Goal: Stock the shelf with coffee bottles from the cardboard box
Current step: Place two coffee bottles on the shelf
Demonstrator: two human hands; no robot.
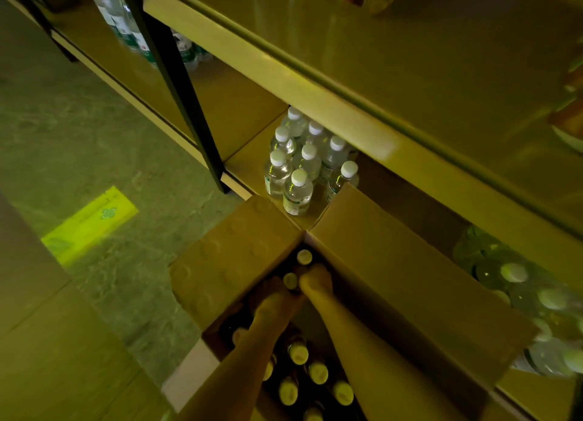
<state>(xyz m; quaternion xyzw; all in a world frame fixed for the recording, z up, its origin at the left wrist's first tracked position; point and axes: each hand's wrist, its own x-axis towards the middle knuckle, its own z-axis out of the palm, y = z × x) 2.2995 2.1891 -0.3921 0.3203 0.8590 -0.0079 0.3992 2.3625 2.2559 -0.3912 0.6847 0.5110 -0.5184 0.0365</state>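
Note:
An open cardboard box (378, 250) stands on the floor against the shelf (344, 118). Inside it stand several dark coffee bottles (318, 371) with pale caps. Both my arms reach down into the box's far corner. My left hand (273, 299) curls over the top of one bottle, hiding its cap. My right hand (316, 278) closes around the neck of another bottle beside it. Two more caps (290, 280) show between and just beyond my hands. The dim light blurs the fingers.
Several clear water bottles (299, 165) with white caps stand on the lowest shelf board (246, 165), just behind the box. A shrink-wrapped pack of bottles (520, 294) lies at the right. A black shelf post (176, 83) rises at the left. A yellow sheet (90, 225) lies on the floor.

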